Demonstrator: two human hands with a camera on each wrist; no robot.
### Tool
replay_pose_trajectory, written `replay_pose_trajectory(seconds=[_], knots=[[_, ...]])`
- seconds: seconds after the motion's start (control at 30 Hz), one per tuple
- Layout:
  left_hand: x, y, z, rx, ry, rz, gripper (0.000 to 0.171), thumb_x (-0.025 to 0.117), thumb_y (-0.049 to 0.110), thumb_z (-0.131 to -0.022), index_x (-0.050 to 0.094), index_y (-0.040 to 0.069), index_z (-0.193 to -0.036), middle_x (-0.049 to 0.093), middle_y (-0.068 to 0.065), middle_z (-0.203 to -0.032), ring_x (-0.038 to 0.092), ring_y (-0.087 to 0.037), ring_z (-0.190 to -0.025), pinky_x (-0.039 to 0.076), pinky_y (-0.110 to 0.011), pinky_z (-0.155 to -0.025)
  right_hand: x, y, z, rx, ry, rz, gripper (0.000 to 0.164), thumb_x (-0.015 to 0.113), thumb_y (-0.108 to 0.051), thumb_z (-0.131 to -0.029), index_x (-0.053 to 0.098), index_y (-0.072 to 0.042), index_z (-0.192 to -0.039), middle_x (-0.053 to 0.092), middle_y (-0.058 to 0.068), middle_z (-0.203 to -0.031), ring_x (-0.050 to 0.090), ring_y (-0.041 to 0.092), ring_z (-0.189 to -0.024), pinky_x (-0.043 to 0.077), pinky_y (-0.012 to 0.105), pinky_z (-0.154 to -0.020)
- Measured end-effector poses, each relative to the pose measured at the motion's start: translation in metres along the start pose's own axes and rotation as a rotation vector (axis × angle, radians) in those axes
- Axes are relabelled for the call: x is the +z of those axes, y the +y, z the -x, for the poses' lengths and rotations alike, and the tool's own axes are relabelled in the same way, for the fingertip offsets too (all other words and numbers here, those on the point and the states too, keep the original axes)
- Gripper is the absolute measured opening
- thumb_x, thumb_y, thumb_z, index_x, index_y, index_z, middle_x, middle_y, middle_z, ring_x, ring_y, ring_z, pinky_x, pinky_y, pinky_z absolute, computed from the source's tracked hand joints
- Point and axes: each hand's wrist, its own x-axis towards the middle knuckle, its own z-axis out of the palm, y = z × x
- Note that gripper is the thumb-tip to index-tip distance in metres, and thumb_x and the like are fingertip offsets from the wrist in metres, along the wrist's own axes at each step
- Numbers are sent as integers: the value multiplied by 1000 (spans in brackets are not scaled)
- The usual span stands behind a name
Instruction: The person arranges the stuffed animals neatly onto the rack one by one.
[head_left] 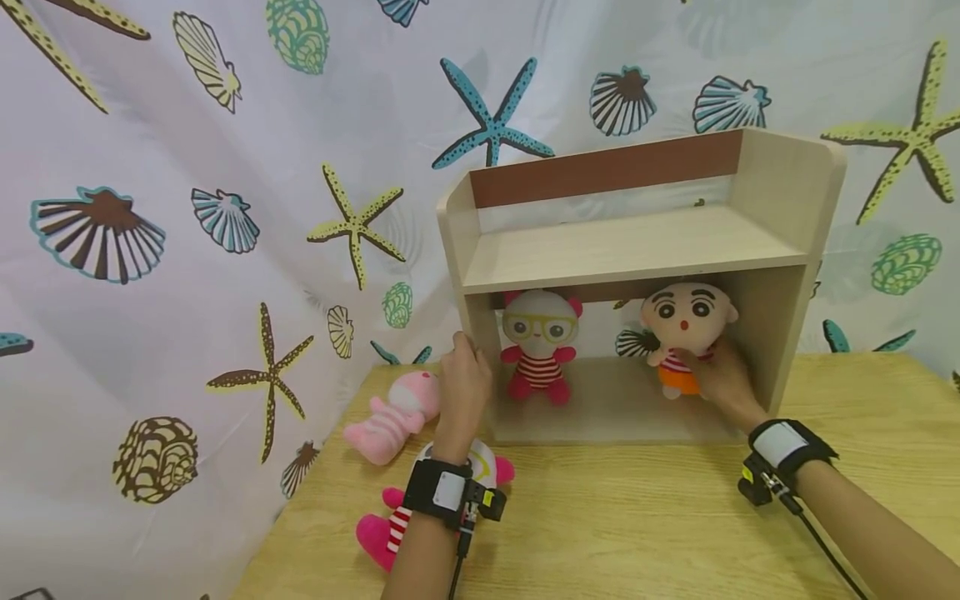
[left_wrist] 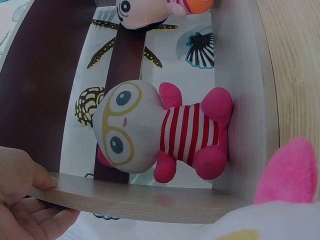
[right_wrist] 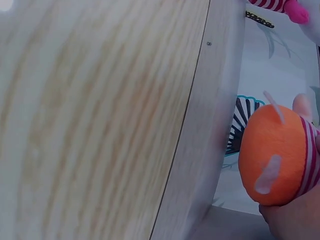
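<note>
My left hand (head_left: pixel 465 387) grips the left side panel of a small wooden shelf (head_left: pixel 630 250). In the left wrist view the thumb lies inside the panel (left_wrist: pixel 145 200) and the fingers outside. At the right end of the lower compartment, my right hand (head_left: pixel 722 379) holds a plush boy doll (head_left: pixel 686 317) by its body. The doll is upright, with a striped top and orange shorts (right_wrist: pixel 272 155). Beside the left panel, a plush panda (head_left: pixel 540 342) with yellow glasses and a red-striped body sits inside the compartment.
A pink plush toy (head_left: pixel 390 421) lies on the wooden table (head_left: pixel 637 525) left of the shelf. Nearer me lies another striped plush panda (head_left: pixel 483 462), partly hidden by my left forearm. A curtain (head_left: pixel 225 317) with shells and starfish hangs behind.
</note>
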Motion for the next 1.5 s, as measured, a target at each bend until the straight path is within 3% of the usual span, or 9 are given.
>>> replay_pose_trajectory(seconds=[0.27, 0.67, 0.97, 1.1, 1.33, 1.4, 1.5], knots=[[1, 0, 0, -24, -17, -24, 12, 60, 3, -96, 49, -4, -95, 63, -31, -77, 67, -48, -76, 53, -55, -61, 7, 3, -5, 32, -33, 38, 53, 58, -27, -102, 41, 16, -129, 59, 34, -113, 59, 44, -96, 39, 12, -72], [2, 1, -3, -18, -20, -8, 12, 60, 3, -96, 50, -4, -95, 63, -31, -78, 68, -47, -77, 53, -54, -62, 13, 12, -13, 58, -83, 9, 48, 56, -24, -103, 42, 16, -127, 57, 32, -113, 59, 42, -94, 37, 5, -68], [1, 1, -2, -9, -11, -13, 12, 60, 2, -96, 50, -5, -95, 63, -31, -77, 68, -46, -76, 54, -52, -61, 13, 15, -16, 43, -93, -24, 42, 59, -20, -102, 46, 15, -121, 61, 29, -101, 59, 35, -80, 47, 14, -57], [1, 2, -2, -2, -7, -4, 12, 60, 1, -95, 50, -6, -96, 63, -31, -77, 68, -46, -76, 54, -53, -61, 9, 15, -17, 33, -93, -9, 44, 63, -23, -100, 48, 13, -122, 62, 28, -102, 59, 34, -81, 46, 13, -60], [-1, 1, -3, 4, 11, -6, 12, 60, 0, -94, 49, -5, -94, 63, -32, -77, 67, -48, -76, 52, -55, -62, 3, 9, -17, 52, -98, 44, 53, 67, -29, -97, 46, 14, -119, 59, 26, -88, 59, 26, -54, 49, 34, -41], [-1, 1, -3, 4, 6, -7, 12, 60, 0, -94, 50, -5, -94, 63, -31, -77, 67, -48, -76, 52, -55, -62, 2, 10, -15, 2, -70, 61, 48, 71, -26, -94, 51, 13, -114, 60, 23, -84, 58, 25, -56, 47, 33, -40], [0, 2, -2, 0, -2, -12, 12, 60, 0, -94, 50, -5, -93, 63, -31, -77, 67, -47, -75, 52, -54, -61, 1, 11, -9, -103, -12, 103, 42, 79, -19, -87, 57, 10, -109, 63, 21, -86, 61, 29, -68, 48, 29, -52]])
